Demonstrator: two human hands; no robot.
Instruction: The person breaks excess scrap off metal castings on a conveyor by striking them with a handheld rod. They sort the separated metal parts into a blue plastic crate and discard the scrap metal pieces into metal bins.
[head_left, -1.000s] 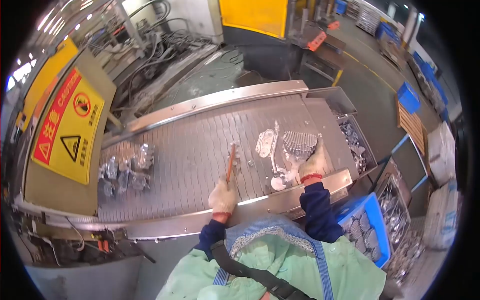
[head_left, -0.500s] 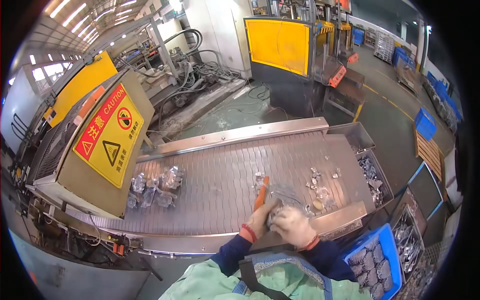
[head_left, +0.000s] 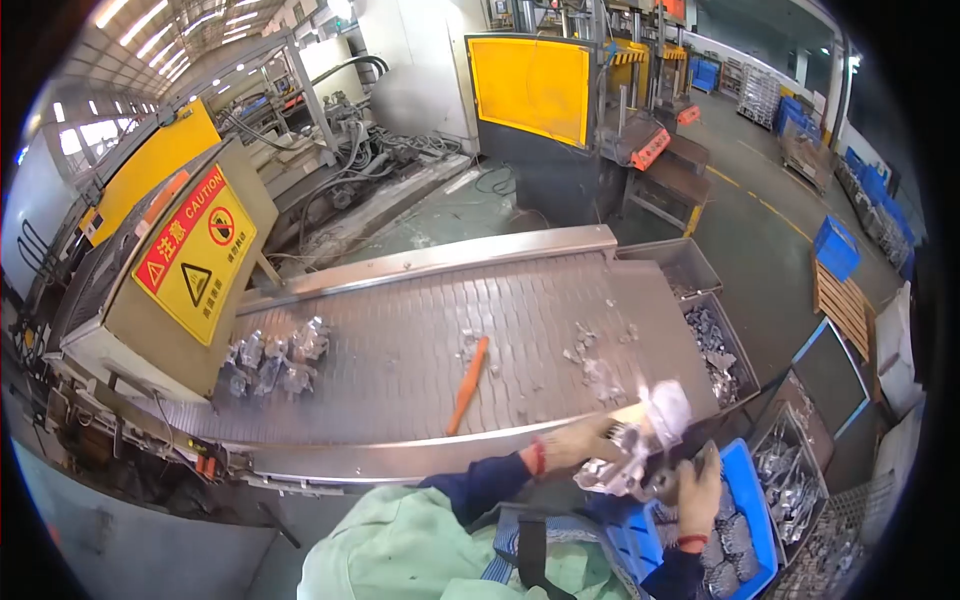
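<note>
My left hand (head_left: 582,443), in a pale glove, is closed around a shiny, irregular metal casting scrap (head_left: 622,462) at the conveyor's near edge. A bright rounded end (head_left: 667,412) sticks up beyond it. To its right, my gloved right hand (head_left: 700,497) grips a grey metal part, mostly hidden by the fingers, above the blue crate (head_left: 757,500). Grey ribbed metal parts (head_left: 735,535) lie in rows inside that crate. An orange stick (head_left: 468,385) rests on the conveyor belt (head_left: 400,370), apart from both hands.
Shiny castings (head_left: 275,355) cluster on the belt's left, beside a yellow caution sign (head_left: 198,255). Small metal fragments (head_left: 590,350) are scattered farther right. Bins of metal scrap (head_left: 712,345) stand at the conveyor's right end. Another scrap bin (head_left: 790,465) adjoins the blue crate.
Both hands have moved right and apart, off the belt toward the blue crate. The orange stick left my left hand and lies on the belt. The camera view has shifted.
</note>
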